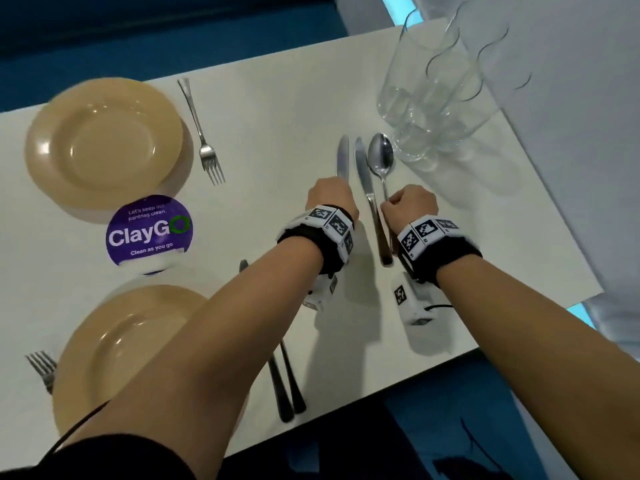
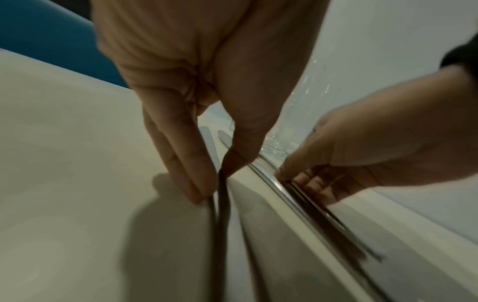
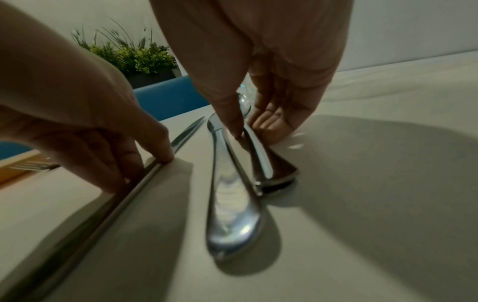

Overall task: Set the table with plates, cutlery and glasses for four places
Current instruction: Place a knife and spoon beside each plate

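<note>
My left hand [image 1: 330, 195] pinches the handle of a table knife [image 1: 343, 157] that lies on the white table [image 1: 277, 109]; the left wrist view shows thumb and fingers of this hand [image 2: 220, 177] closed on the knife's handle [image 2: 220, 204]. My right hand [image 1: 408, 200] pinches the thin handle of a spoon [image 1: 381, 155], whose bowl points away from me. A second knife [image 1: 369, 192] lies loose between the two. In the right wrist view my right hand [image 3: 245, 130] grips the spoon handle [image 3: 261, 159] beside that knife [image 3: 232, 214]. Two beige plates [image 1: 104, 140] [image 1: 138, 348] sit at left.
Several clear glasses [image 1: 433, 105] stand clustered just beyond the spoon at the far right. A fork [image 1: 204, 140] lies right of the far plate; another fork [image 1: 43, 370] lies left of the near plate, cutlery handles [image 1: 285, 382] on its right. A purple round sticker [image 1: 149, 232] sits between the plates.
</note>
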Demonstrator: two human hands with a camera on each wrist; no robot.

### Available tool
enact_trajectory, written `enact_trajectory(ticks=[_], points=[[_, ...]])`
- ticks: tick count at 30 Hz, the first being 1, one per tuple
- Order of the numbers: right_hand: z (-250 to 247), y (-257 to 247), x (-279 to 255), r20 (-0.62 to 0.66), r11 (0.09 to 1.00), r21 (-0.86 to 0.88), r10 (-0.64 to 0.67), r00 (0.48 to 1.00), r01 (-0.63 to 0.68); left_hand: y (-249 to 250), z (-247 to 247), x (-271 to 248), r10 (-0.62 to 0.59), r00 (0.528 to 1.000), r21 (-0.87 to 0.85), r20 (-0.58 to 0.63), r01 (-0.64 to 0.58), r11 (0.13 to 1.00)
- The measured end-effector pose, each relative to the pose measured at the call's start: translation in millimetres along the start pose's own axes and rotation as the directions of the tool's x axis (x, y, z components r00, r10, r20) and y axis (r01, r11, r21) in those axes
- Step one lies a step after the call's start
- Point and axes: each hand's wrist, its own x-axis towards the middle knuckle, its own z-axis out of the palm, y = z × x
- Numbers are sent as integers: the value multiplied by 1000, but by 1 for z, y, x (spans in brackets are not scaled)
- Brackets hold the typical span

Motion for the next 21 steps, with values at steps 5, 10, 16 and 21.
enact_trajectory(ticks=[5,10,16,21], points=[[3,6,3,57,999,1,45,997,-45,-9,4,-9,-38,999,-39,18,39,998],[-1,-6,5,68,998,-54,20,997,-16,-12,-5,-4,-23,999,33,39,22,999],[-11,-6,6,144,990,-138,41,989,-21,-11,-1,-5,-36,985,119,171,15,993],[-17,-25,-5,64,995,-76,-61,996,66,-24,-33,-18,-3,984,-175,177,35,984]])
